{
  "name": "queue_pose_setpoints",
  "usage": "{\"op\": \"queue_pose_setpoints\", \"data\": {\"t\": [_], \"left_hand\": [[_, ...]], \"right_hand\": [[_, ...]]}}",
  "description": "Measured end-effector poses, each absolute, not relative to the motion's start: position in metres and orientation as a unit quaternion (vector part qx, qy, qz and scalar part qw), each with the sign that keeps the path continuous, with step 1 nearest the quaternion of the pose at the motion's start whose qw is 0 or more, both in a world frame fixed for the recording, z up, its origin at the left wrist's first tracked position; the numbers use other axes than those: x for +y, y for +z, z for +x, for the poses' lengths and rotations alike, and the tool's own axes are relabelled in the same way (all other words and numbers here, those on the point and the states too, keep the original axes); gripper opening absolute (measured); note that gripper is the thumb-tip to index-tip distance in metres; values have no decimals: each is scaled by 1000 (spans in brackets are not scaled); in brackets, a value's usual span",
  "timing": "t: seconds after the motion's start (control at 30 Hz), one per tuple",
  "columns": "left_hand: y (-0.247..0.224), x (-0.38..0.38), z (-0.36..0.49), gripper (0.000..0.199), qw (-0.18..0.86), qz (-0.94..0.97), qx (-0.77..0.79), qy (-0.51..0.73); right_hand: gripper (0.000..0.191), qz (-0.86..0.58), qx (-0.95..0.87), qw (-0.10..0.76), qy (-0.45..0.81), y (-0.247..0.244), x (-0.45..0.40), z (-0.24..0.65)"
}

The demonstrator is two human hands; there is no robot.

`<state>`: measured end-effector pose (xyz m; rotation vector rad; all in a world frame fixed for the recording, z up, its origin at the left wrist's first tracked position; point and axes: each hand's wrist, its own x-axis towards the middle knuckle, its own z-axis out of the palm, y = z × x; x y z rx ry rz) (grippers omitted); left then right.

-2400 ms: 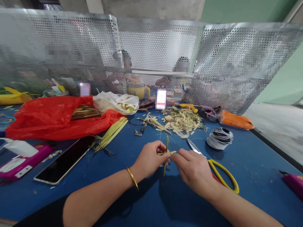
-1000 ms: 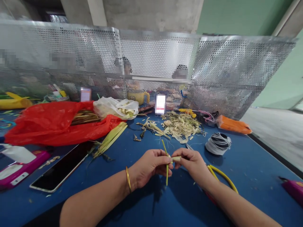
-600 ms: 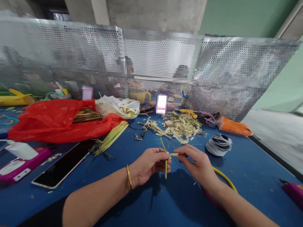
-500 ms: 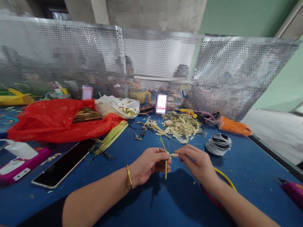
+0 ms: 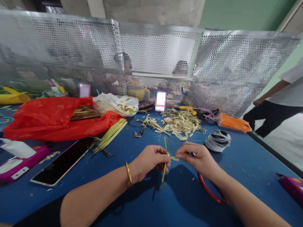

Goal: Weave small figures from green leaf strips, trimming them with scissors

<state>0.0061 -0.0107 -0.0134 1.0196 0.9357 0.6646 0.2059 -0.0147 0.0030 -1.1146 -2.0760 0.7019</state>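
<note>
My left hand (image 5: 152, 162) pinches a thin green plant stem (image 5: 165, 170) between thumb and fingers, with the stem standing nearly upright above the blue table. From the pinch a short pale yellow-green strip (image 5: 174, 159) sticks out to the right. The fingertips of my right hand (image 5: 195, 157) are closed on the strip's other end. Below my right hand shows a red loop handle (image 5: 213, 192), apparently of scissors. The hand hides the rest, so whether it holds them cannot be made out.
A pile of dry husk shreds (image 5: 182, 124) and a white thread spool (image 5: 217, 141) lie beyond my hands. On the left are a red plastic bag (image 5: 47, 116), long leaf strips (image 5: 111, 135), a phone (image 5: 61, 164) and a magenta power strip (image 5: 26, 167). A perforated metal screen (image 5: 158, 47) stands behind.
The stem has turned more upright, and the pale strip looks more spread. My right hand has shifted slightly; the yellow handle part below it is now hidden. A person has appeared at the right.
</note>
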Motion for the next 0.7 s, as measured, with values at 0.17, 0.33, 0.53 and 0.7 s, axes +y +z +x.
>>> {"op": "queue_pose_setpoints", "data": {"t": [0.17, 0.33, 0.53, 0.7], "left_hand": [[-15, -12, 7, 15, 717, 486, 416, 278], [-13, -15, 8, 20, 729, 511, 384, 244], [-10, -17, 9, 23, 718, 513, 321, 343], [-14, -15, 13, 20, 666, 484, 382, 420]], "right_hand": [[17, -409, -800, 322, 298, 5, -16, 207], [18, -454, -757, 343, 321, -1, -17, 198], [25, -489, -553, 378, 558, -11, -17, 189], [24, -498, -467, 413, 602, -21, -26, 177]]}}
